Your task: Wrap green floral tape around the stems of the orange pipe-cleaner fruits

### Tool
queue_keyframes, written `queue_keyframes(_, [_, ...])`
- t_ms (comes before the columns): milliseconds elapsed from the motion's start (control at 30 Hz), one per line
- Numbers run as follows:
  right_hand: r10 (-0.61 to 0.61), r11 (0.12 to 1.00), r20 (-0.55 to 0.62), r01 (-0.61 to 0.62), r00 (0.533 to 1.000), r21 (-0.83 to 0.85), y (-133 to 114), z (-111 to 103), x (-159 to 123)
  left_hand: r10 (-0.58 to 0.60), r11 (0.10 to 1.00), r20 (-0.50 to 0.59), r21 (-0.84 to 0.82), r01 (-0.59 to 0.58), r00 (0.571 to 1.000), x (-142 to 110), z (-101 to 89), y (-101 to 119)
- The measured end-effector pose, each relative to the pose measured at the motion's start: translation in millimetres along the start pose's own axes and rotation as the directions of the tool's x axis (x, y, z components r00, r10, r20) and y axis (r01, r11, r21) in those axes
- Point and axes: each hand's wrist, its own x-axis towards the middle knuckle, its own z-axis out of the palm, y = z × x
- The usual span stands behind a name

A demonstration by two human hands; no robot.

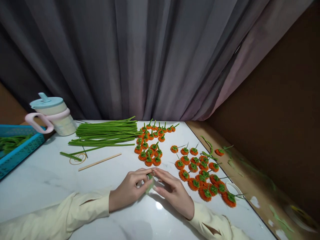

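Note:
My left hand (132, 186) pinches a small, blurred green piece (150, 185) between thumb and fingers; it looks like pipe cleaner, the same fuzzy green as the stems behind. From the other side my right hand (173, 191) meets it, fingertips touching around the same piece, which they partly hide. Just beyond the fingers stands a group of small orange fuzzy persimmons (149, 161) with green tops and upright stems. More orange persimmons (194, 184), with green caps and thin dark stems, lie to the right of my right hand. A bundle of long green pipe cleaners (107, 131) lies at the back.
A wooden stick (100, 162) and a rubber band (70, 162) lie left of centre. A tumbler (62, 123) with a blue lid and pink handle stands back left, beside a blue basket (22, 160). A white ring (233, 188) sits near the table's right edge. Grey curtains (130, 60) hang behind.

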Motion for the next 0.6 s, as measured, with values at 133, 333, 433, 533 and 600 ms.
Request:
queue_keyframes(133, [-0.092, 0.992, -0.094, 0.083, 0.991, -0.091, -3.8, 2.9, -3.5, -0.017, 0.998, 0.04, -0.059, 0.019, 0.999, -2.4, 4.7, 4.7])
queue_keyframes(333, [-0.041, 0.999, -0.109, 0.037, 0.993, -0.039, -7.9, 4.3, -2.8, -0.027, 0.999, 0.105, -0.018, 0.029, 0.994, -1.7, 3.1, 5.2])
queue_keyframes(433, [0.048, 0.99, -0.105, -0.034, 0.993, 0.139, -8.6, 4.1, 0.5, -0.02, 1.0, 0.079, 0.014, 0.019, 0.997, -0.9, 4.9, 5.9])
queue_keyframes(533, [0.155, 0.941, -0.082, -0.122, 0.984, 0.315, -6.6, 4.3, 2.8, 0.019, 0.999, 0.076, 0.031, -0.022, 0.997, -1.0, 7.2, 6.1])
queue_keyframes(600, [0.224, 0.895, -0.05, -0.185, 0.973, 0.405, -3.9, 4.9, 3.1, 0.037, 0.998, 0.103, 0.051, -0.043, 0.994, -1.7, 8.4, 5.4])
